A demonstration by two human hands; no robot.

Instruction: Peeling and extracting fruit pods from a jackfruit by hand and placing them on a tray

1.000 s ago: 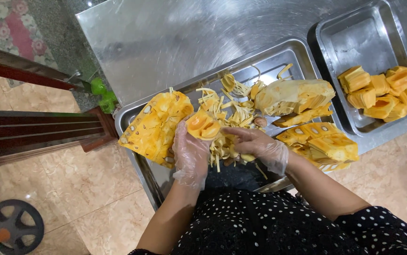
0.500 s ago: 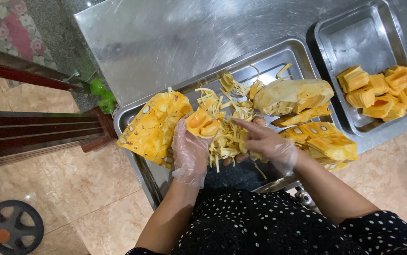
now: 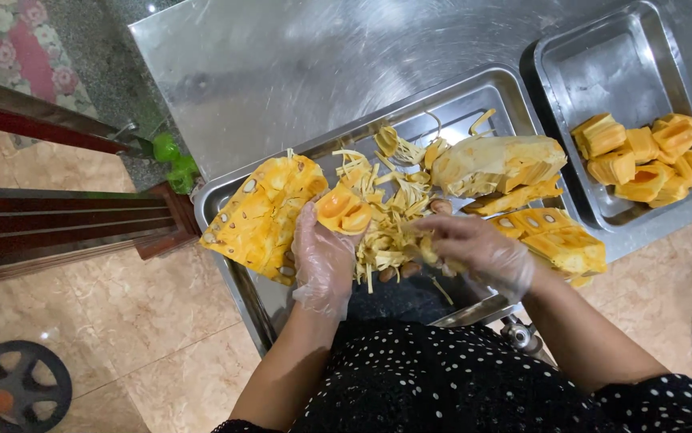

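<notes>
Steel table (image 3: 282, 72), tray (image 3: 482, 88), tiled floor (image 3: 121, 321)

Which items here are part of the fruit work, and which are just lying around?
In use: left hand holding orange fruit pod; right hand in the pale fibre strips; large tray; fruit chunks; small tray of cleaned pods.

Lying about: green object; wheel.

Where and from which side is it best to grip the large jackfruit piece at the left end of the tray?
Probably grip the large jackfruit piece by its thick lower-left edge, coming from the left: that edge overhangs the tray rim, so fingers can get underneath.
</notes>
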